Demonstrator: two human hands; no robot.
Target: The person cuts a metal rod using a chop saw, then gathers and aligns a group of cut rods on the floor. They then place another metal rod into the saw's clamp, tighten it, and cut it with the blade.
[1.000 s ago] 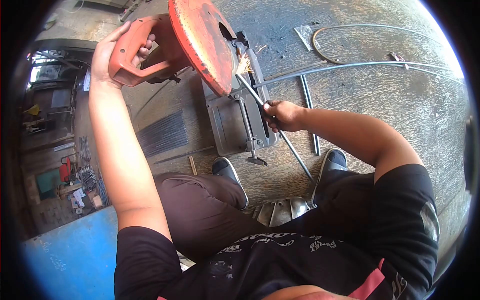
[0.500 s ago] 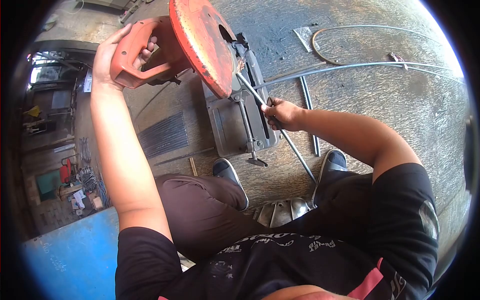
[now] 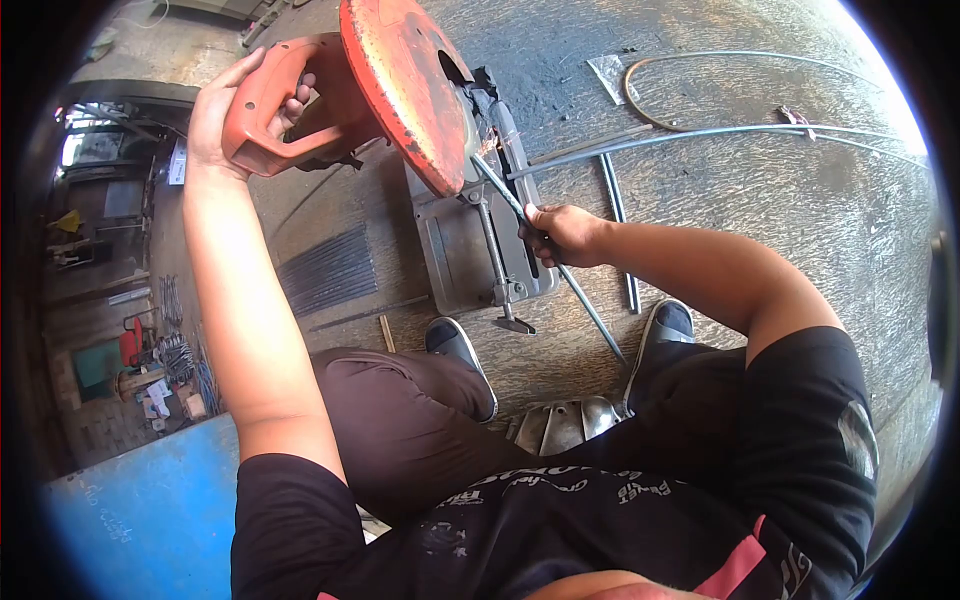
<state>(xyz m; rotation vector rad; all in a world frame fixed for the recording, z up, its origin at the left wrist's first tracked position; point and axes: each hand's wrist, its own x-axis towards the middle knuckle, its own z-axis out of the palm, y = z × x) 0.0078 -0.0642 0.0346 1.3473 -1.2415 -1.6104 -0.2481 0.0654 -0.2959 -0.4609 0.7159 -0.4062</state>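
My left hand (image 3: pixel 215 115) is wrapped round the red D-shaped handle (image 3: pixel 262 110) of a chop saw. The saw's scuffed orange-red blade guard (image 3: pixel 405 90) tilts over its grey base (image 3: pixel 450 255), hiding most of the disc. Closed round a thin metal rod (image 3: pixel 590 308), my right hand (image 3: pixel 562 236) is just right of the base. The rod slants from the guard's lower right edge down toward my right foot. Small orange sparks (image 3: pixel 492 143) show where its upper end meets the saw. A clamp screw (image 3: pixel 490 235) runs along the base below the guard.
Long metal rods (image 3: pixel 720 132) and a curved rod (image 3: pixel 628 80) lie on the floor to the right. A short dark bar (image 3: pixel 618 230) lies beyond my right wrist. Several dark rods (image 3: pixel 330 272) lie left of the saw. A blue panel (image 3: pixel 150 520) is at lower left.
The rod and my right hand have shifted slightly, with the fingers resettled on the rod. The sparks have changed shape. My left hand and the saw look almost unmoved.
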